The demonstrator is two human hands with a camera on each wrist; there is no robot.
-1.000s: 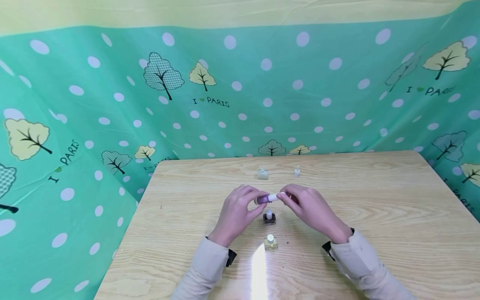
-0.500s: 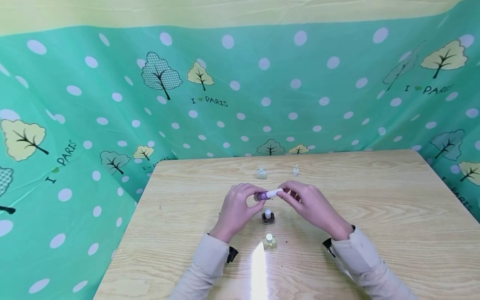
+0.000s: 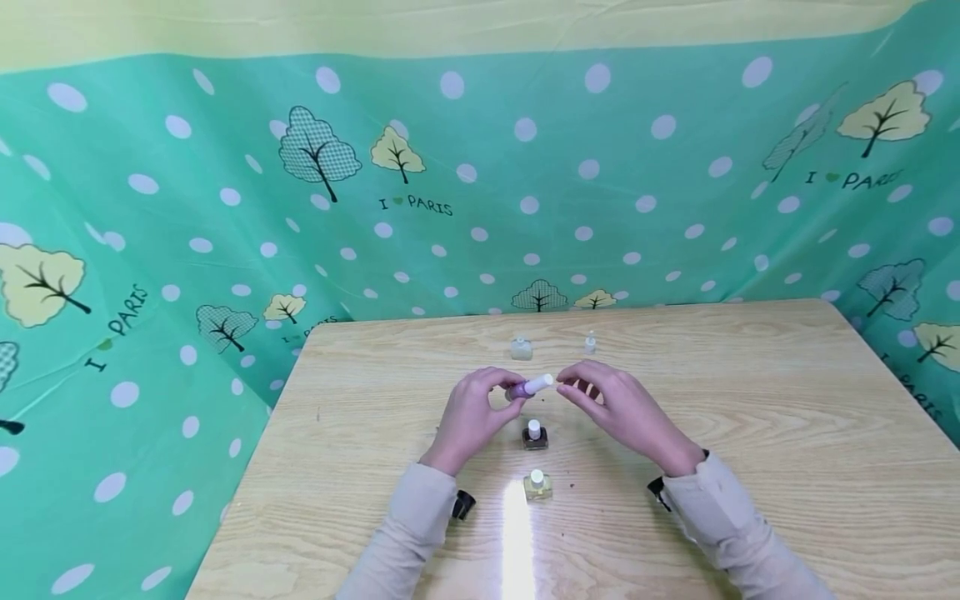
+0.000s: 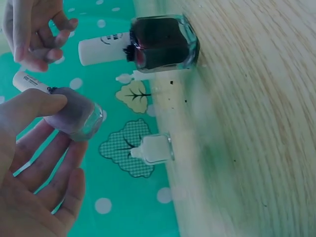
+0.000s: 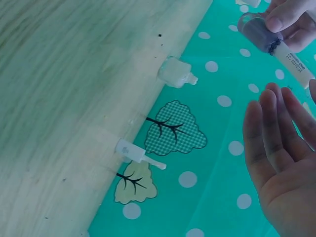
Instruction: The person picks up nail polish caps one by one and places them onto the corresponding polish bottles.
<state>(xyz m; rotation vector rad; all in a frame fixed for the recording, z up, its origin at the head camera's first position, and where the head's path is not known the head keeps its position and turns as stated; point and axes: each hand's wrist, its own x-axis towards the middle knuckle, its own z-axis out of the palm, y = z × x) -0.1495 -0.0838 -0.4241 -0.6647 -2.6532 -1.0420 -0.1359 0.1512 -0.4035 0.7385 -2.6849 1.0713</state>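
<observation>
My left hand (image 3: 474, 412) pinches a purple nail polish bottle (image 4: 74, 113) between thumb and fingers, above the table. The bottle tilts, its white cap (image 3: 540, 383) on and pointing to my right hand (image 3: 618, 408). That hand is beside the cap's end with fingers loosely bent, a small gap between them and the cap. Below the hands a dark nail polish bottle (image 3: 535, 438) stands upright with a white cap. Nearer to me is a pale yellow nail polish bottle (image 3: 537, 487), also capped.
Toward the table's far edge stands an uncapped, whitish nail polish bottle (image 3: 521, 350). To its right, a white brush cap (image 3: 590, 344) stands with its brush upward. Small dark specks dot the wooden table (image 3: 360, 467). A green patterned cloth (image 3: 450, 208) hangs behind.
My right fingers held the white cap's end earlier and are now off it. The purple bottle has tipped so its cap points further upward. The standing bottles keep their places.
</observation>
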